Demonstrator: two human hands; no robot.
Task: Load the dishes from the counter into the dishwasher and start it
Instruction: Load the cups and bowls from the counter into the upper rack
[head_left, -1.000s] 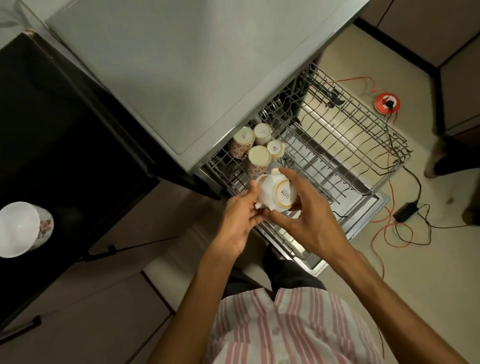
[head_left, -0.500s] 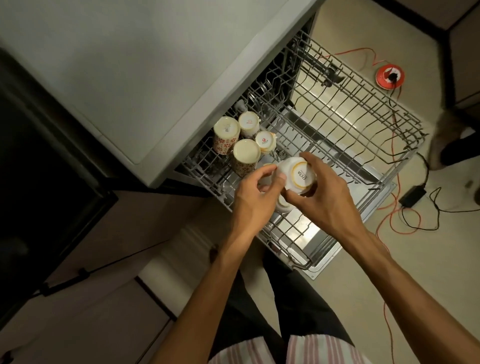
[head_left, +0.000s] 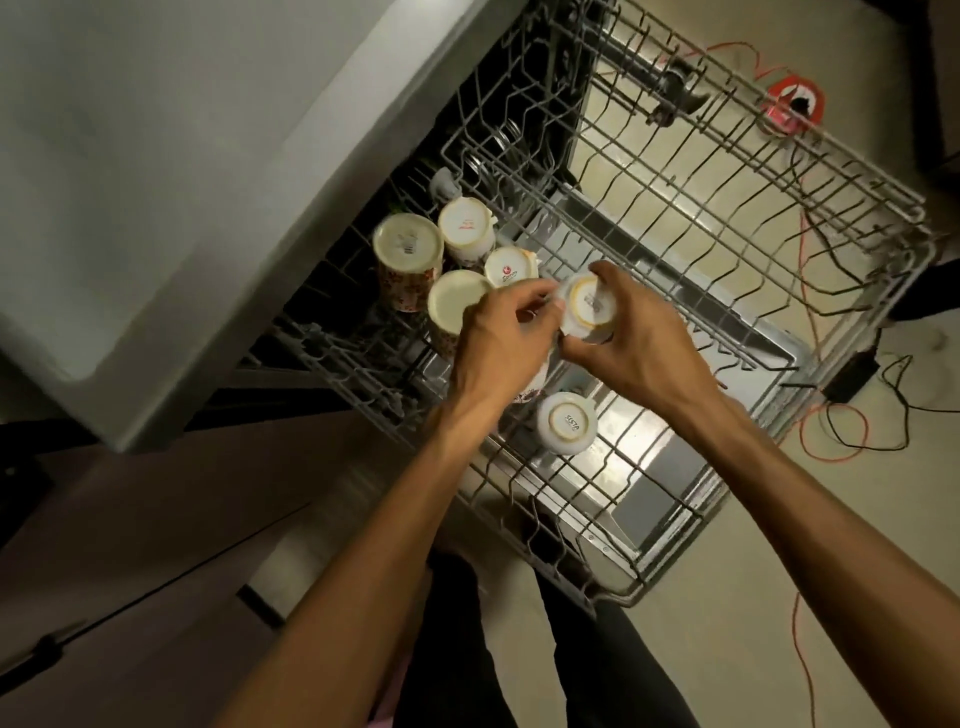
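Table: pale grey top (head_left: 171, 171) fills the upper left, overhanging the open dishwasher.
Rack: wire upper rack (head_left: 727, 270) is pulled out over the floor.
Right hand (head_left: 644, 353): its grip is curled round an upturned white cup (head_left: 589, 306) with a yellow ring, held over the rack's middle.
Left hand (head_left: 498, 343): fingertips curl toward that cup's rim, blurred; whether they pinch it I cannot tell.
Loaded cups: four upturned cups (head_left: 457, 260) cluster at the rack's back left; another white cup (head_left: 566, 423) sits base-up just below the hands.
Floor: orange cable (head_left: 831, 447) trails beside the rack.
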